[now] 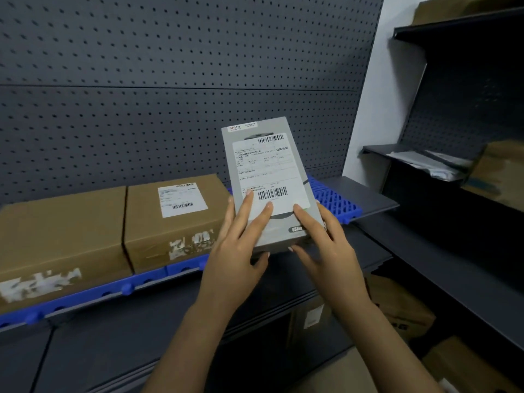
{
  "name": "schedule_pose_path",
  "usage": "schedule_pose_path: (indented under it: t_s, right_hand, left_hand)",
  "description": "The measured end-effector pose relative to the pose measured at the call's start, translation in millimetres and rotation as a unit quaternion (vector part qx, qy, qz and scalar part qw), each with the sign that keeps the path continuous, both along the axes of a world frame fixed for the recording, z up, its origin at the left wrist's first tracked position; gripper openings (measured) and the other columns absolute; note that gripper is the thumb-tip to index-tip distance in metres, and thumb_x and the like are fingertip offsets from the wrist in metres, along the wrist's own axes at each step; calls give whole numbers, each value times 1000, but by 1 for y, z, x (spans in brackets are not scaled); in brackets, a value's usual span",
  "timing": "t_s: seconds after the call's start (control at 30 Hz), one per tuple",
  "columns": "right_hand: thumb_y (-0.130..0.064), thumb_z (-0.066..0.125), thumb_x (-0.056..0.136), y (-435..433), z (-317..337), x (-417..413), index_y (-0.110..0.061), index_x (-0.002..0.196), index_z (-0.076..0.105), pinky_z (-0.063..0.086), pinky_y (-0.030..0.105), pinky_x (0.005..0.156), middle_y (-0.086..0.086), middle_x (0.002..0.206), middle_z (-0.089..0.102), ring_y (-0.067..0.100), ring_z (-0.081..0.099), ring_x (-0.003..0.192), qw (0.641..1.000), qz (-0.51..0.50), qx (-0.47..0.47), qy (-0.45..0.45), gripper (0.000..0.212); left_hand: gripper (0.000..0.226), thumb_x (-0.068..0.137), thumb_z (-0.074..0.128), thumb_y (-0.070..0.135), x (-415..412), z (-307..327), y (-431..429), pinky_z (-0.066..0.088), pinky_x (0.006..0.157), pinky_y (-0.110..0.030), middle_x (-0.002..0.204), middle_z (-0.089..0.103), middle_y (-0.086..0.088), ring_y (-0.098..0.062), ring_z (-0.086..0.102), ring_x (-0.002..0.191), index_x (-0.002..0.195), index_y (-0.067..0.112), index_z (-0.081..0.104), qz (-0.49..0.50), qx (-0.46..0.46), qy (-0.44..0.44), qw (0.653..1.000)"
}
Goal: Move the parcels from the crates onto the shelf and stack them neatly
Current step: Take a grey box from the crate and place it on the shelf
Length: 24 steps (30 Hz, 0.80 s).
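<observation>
Both hands are gripping a grey box (pixel 263 165) by its near end, fingers lying on the label, thumbs under the edge: left hand (pixel 235 251), right hand (pixel 329 251). Just left of them, a brown box (pixel 170 222) is sitting on a blue mat (pixel 334 199).

Dk grey pegboard wall (pixel 170 80) w/ white wall strip (pixel 377 95) (narrow) beside black rack (pixel 459 103) at rt
</observation>
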State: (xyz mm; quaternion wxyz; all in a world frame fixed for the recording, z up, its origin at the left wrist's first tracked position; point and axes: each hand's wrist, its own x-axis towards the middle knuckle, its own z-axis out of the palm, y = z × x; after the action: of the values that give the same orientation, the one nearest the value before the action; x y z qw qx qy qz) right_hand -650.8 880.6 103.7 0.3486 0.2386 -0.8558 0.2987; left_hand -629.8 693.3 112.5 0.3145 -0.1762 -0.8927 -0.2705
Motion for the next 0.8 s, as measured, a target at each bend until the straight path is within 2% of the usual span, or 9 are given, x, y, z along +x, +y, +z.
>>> schedule_pose_path:
  t_s: [0.13,0.3,0.4,0.47,0.57,0.67,0.8]
  right_hand:
    - [-12,74,83,10,0,-47,-31,144,41,51,38,96,3,150,36,16,41,135,1000,11,-2,3,73]
    - [-12,77,81,22,4,-108,-33,144,40,53,40,92,1,149,37,18,44,132,1000,11,-5,6,76]
    - [-13,78,80,29,3,-140,-36,144,37,53,42,92,1,150,36,16,43,132,1000,14,-3,-2,80]
    - [-14,77,80,36,0,-158,-39,145,35,51,40,95,0,152,34,15,40,134,1000,12,0,-16,81]
    - [-15,76,82,47,-9,-180,-39,145,34,46,36,97,0,153,31,15,35,136,999,7,5,-43,80]
    - [-13,77,80,62,-17,-199,-35,145,37,40,28,96,2,152,33,15,34,135,999,19,16,-45,79]
    - [-14,78,80,81,-26,-230,-32,145,38,36,30,102,4,152,33,18,35,137,997,42,22,-60,79]
  left_hand:
    - [87,80,74,14,-44,-1,10,33,94,-29,159,4,20,-15,-2,148,148,40,26,10,2,4,1000]
    - [85,83,71,19,-102,3,23,28,99,-26,159,-1,23,-14,-8,148,148,43,22,13,6,-7,1000]
    - [84,84,72,23,-136,2,30,25,107,-32,159,-2,21,-14,-10,148,149,41,21,13,-1,-13,1000]
    - [85,83,72,23,-156,-1,35,29,108,-36,159,-2,20,-16,-9,148,149,40,21,19,-7,-20,1000]
    - [86,82,74,24,-176,-8,46,45,100,-43,160,0,18,-17,-6,148,149,40,22,36,-16,-39,998]
    - [87,82,74,23,-194,-16,60,45,99,-45,159,0,19,-17,-6,148,148,42,22,38,-9,-53,998]
    - [85,84,71,29,-216,-26,83,41,104,-44,156,-8,26,-13,-11,147,148,46,16,69,-11,-83,994]
